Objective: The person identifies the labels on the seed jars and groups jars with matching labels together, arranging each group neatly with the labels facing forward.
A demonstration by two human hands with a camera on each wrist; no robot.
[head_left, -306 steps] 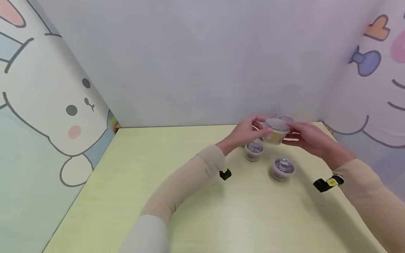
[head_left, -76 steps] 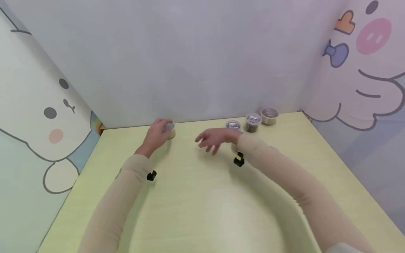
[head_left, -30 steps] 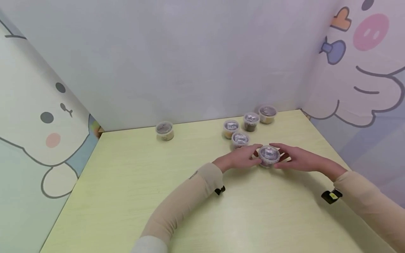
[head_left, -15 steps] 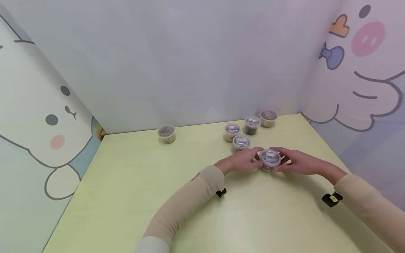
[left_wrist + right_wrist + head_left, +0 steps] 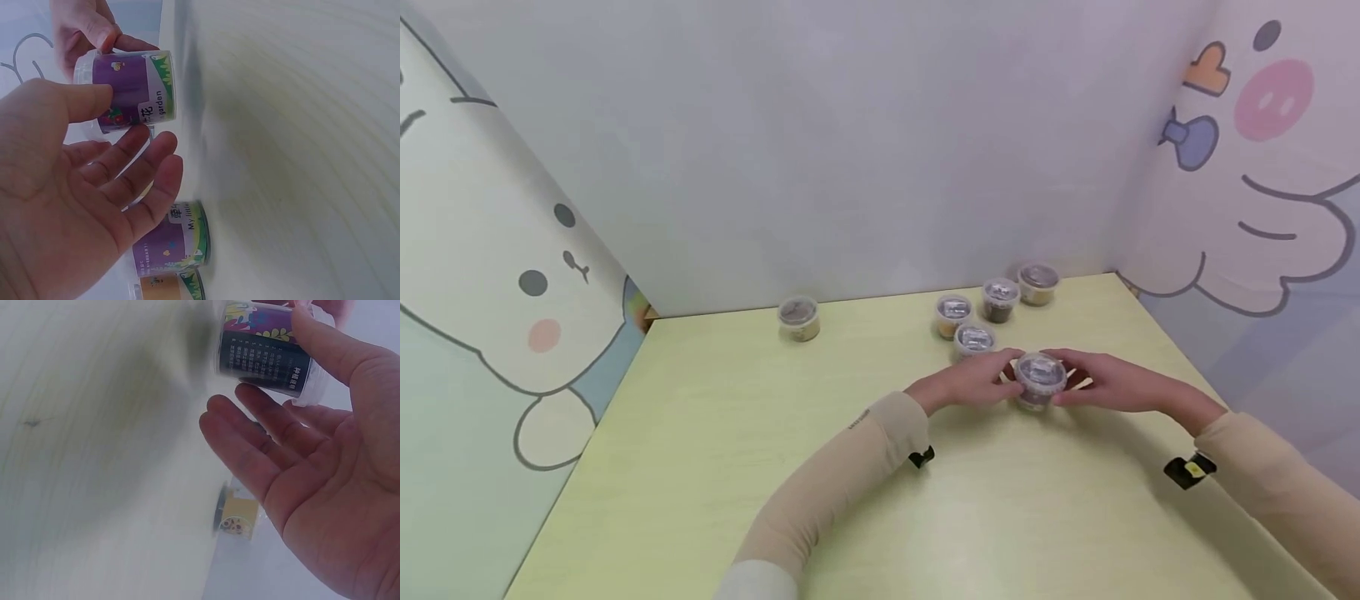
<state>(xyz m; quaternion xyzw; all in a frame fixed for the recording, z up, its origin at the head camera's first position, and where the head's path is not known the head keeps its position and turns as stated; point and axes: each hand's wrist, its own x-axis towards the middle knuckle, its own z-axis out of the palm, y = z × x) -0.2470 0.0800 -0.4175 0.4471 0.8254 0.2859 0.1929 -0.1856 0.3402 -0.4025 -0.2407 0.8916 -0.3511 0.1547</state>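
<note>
At the far left of a pale yellow-green table, one lidded cup stands alone near the back wall, well apart from the others. Right of centre, the person's left hand and right hand meet around a small clear-lidded cup with a purple label, holding it between them; the left wrist view shows the left thumb pressed on its side with the other fingers spread loosely beside it, while the right wrist view shows the right thumb laid along the cup's dark printed label and the remaining fingers outstretched. Whether the cup rests on the table or sits just above it cannot be told. Just beyond the hands, a second purple-labelled cup stands on the table, and farther back three more lidded cups line up toward the far right corner. Cartoon-printed panels enclose the table on both sides.
</note>
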